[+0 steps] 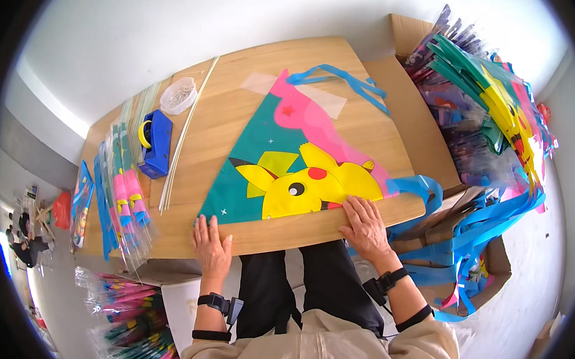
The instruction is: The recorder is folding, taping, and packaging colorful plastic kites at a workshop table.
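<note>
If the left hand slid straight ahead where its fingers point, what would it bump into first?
The colourful triangle sheet: the left hand seems to be right at its corner already. Past that corner, the thin pale rods look next, though depth is hard to judge.

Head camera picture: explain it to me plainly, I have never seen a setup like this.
There is no machine at work here, only a person's two bare hands. The one picture comes from a wide camera on the person's head, looking down, so straight edges look bent.

On the wooden table lies a triangular sheet, teal and pink with a yellow cartoon figure. The left hand rests at its lower left corner, and the right hand on its lower edge, farther right. Neither grips it.

To the left are a blue tape dispenser, a clear tub, thin rods and plastic-wrapped bundles.
</note>
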Available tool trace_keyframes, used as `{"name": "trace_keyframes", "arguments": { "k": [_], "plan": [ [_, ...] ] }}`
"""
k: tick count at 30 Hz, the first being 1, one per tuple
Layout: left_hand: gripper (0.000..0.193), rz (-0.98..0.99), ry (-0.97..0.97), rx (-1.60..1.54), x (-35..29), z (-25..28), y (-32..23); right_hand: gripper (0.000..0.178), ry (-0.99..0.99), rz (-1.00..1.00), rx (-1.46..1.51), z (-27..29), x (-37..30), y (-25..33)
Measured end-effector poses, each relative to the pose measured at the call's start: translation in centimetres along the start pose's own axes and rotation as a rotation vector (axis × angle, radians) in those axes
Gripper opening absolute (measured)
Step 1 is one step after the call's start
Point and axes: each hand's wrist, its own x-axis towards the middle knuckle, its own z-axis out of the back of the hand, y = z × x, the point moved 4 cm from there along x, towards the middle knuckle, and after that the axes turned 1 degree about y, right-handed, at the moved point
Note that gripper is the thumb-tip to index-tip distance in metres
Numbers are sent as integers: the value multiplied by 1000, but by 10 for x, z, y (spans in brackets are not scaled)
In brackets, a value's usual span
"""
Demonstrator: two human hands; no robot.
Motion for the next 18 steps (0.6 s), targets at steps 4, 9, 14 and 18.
{"name": "trace_keyframes", "arguments": {
  "k": [4, 9, 14, 18],
  "plan": [
    [68, 56, 18, 67, 0, -2, -1, 62, -69, -85, -48, 3, -7, -17],
    [72, 155, 13, 88, -8, -14, 21, 72, -107, -236, -74, 4, -14, -41],
    [65, 277, 185, 299, 22, 16, -18, 74, -93, -290, -76, 8, -18, -40],
    [51, -92, -12, 102, 73, 32, -84, 74, -95, -298, -52, 11, -17, -36]
  ]
}}
